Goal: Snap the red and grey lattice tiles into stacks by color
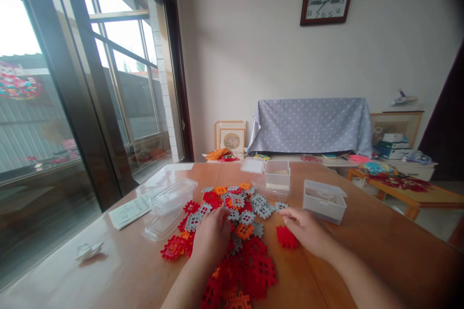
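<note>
A heap of interlocking plastic lattice pieces (244, 231) in red, orange and grey covers the middle of the table. My left hand (213, 231) reaches into it, back of the hand towards me; its fingertips are mostly hidden. Against or just beside its fingers is a grey lattice piece (192, 222). To the right of the heap, my right hand (308, 229) has its thumb and index finger slightly apart. A single grey piece (281, 206) lies at the fingertips, touching or just beyond them. Partly under that hand is a neat stack of red pieces (286, 236).
A lidded clear box (324, 207) stands at the right, another open box (277, 176) at the back. Clear plastic lids (172, 195), a paper pad (128, 211) and crumpled tissue (89, 251) lie left. Beyond the table are a cloth-covered object (311, 125) and a low wooden table (416, 195).
</note>
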A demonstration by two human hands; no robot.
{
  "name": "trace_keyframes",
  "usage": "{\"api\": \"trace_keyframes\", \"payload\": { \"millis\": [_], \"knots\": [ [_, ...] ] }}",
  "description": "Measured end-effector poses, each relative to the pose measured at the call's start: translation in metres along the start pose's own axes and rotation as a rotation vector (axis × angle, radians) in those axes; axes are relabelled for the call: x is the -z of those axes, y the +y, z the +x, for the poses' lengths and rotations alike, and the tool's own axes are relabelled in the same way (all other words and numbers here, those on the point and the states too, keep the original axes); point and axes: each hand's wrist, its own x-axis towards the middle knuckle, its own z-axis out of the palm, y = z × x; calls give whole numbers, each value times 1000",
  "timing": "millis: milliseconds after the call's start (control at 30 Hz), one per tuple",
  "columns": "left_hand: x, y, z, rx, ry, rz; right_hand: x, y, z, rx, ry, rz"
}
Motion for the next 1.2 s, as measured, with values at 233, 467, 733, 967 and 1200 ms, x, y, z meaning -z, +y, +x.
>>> {"api": "trace_keyframes", "payload": {
  "millis": [233, 467, 733, 967, 1200],
  "knots": [
    [1, -24, 10, 154, 134, -112, -26, -39, -9, 134, -23, -58],
    [-1, -11, 3, 64, -25, 79, -48, -34, 23, -5, -48, -22],
    [-13, -10, -10, -76, -216, 125, -85, -50, 97, -60, -122, -270],
    [-14, -13, -10, -50, -261, 91, -108, -41, 122, -164, -219, -358],
    [-11, -10, -12, -65, -239, 98, -118, -34, 123, -210, -159, -101]
  ]
}}
